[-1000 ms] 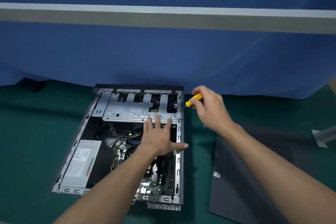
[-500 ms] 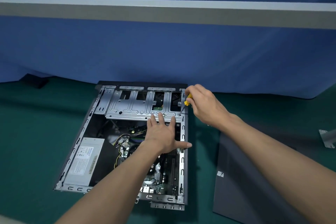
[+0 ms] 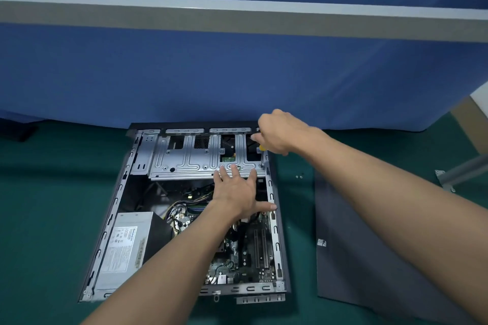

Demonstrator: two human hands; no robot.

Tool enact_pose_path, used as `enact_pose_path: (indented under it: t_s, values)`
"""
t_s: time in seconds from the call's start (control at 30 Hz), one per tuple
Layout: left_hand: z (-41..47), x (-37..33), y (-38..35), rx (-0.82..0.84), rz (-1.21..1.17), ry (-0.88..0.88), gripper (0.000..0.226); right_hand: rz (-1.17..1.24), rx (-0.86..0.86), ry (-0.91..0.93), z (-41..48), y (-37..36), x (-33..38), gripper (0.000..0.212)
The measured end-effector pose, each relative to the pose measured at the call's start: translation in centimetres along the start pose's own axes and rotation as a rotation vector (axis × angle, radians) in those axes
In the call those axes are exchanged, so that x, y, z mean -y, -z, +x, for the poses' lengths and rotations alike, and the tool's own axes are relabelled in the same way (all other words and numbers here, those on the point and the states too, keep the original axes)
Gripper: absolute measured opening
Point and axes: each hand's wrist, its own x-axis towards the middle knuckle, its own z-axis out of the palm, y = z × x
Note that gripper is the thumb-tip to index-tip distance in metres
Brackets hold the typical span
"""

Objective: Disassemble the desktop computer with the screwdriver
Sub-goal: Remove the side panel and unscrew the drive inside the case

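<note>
— On the dark green mat [image 3: 39,219], what do you have?
— I see the open grey metal desktop computer case [image 3: 274,235] lying on its side, its far end at the foot of the blue fabric partition [image 3: 237,74]. Inside it, at the far end, sits a ribbed silver drive-cage plate [image 3: 190,163]. At the near left corner is a silver power-supply box with a white label [image 3: 124,245], and along the near right side the green motherboard [image 3: 232,264].
— And the hands?
— My left hand [image 3: 235,192] lies flat over the middle of the case, fingers straight and spread. Its fingertips rest on the near edge of the cage plate and its thumb touches the case's right rail. My right hand [image 3: 280,132] is over the case's far right corner, fingers curled round the yellow-handled screwdriver [image 3: 262,148]. Only a bit of yellow shows below the fist, and I cannot tell where the tip sits.
— Anything outside the case?
— To its right, a dark grey flat side panel [image 3: 369,245] lies on the mat. Two small screws [image 3: 299,177] rest between panel and case, near the far end.
</note>
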Motion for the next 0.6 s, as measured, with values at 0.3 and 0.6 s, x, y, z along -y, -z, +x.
enact_pose_path:
  t_s: [0.3,0.6]
  values:
    - [0.0,1.6,0.6,0.029,-0.085,-0.107,0.097,-0.073,0.238,-0.147,1.4,1.3,1.5,0.037]
    - [0.5,1.5,0.3,0.024,-0.084,-0.100,0.095,-0.238,0.228,0.041,1.0,1.0,0.3,0.034]
